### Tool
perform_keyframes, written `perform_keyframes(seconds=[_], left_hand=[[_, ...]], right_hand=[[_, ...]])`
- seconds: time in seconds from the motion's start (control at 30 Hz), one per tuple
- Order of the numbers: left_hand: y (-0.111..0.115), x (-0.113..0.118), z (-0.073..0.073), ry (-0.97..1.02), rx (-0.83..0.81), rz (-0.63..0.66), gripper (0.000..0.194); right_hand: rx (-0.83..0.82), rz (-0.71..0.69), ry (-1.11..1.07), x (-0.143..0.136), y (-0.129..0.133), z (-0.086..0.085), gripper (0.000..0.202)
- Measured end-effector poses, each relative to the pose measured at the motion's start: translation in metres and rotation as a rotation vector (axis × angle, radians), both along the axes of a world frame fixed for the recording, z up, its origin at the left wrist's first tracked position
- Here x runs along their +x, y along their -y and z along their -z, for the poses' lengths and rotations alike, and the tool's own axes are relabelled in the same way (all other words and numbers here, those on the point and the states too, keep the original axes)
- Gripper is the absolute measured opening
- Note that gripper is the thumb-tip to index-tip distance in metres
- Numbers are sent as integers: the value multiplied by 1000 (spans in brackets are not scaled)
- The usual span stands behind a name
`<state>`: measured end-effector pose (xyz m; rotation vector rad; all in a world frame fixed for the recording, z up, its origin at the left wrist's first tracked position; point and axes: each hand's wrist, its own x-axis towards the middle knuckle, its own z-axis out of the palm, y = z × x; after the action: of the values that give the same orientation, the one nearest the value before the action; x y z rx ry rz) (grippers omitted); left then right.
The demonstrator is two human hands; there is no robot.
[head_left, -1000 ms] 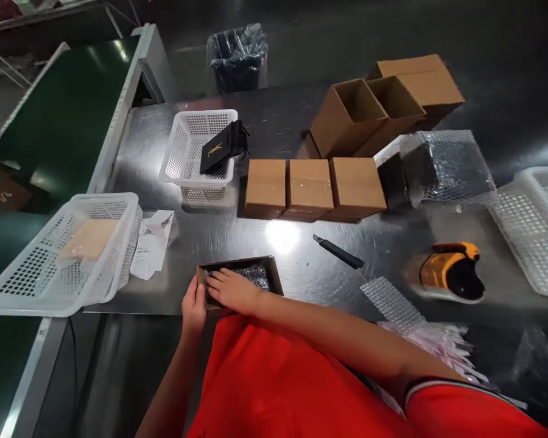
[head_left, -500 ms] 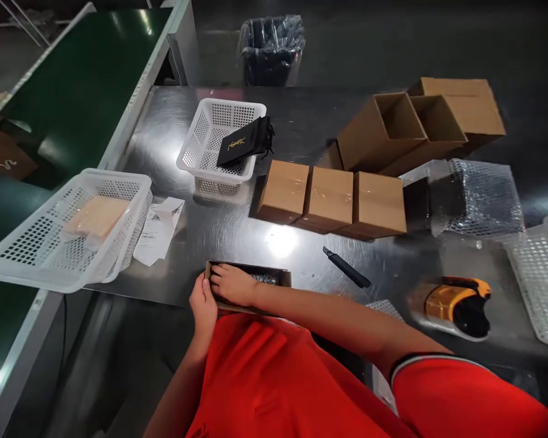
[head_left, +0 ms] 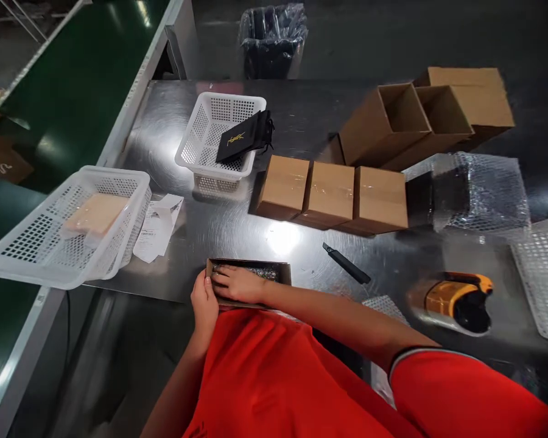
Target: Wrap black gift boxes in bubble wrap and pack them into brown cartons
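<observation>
At the table's near edge stands an uncovered cardboard box (head_left: 281, 269) with bubble wrap (head_left: 268, 272) inside it. My left hand (head_left: 204, 301) grips the box's left end, thumb near the rim and fingers round the outside. Inside the box, my right hand (head_left: 238, 284) lies palm down with its fingers stretched out over the bubble wrap. What lies under that wrap is hidden. A black box cutter (head_left: 347, 264) rests on the table to the right of the box.
Three closed cartons (head_left: 331, 185) stand in a row behind. White baskets (head_left: 141, 188) sit left, beside a paper slip (head_left: 158, 228); another basket (head_left: 185, 143) holds black pouches (head_left: 242, 140). A yellow tape dispenser (head_left: 456, 301), bubble wrap roll (head_left: 495, 191) and taller boxes (head_left: 369, 131) are right.
My right hand has shifted slightly right inside the box, and more of the bubble wrap shows. My left hand stays on the box's end. The view has tilted a little.
</observation>
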<state>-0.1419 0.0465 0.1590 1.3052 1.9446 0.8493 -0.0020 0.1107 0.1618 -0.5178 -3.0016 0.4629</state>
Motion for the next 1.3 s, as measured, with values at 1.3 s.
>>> perform_keyframes(seconds=[1.3], left_hand=[[1,8,-2,-69,4,16,37]], right_hand=[[-306,408,9,-7,7,-5,38]])
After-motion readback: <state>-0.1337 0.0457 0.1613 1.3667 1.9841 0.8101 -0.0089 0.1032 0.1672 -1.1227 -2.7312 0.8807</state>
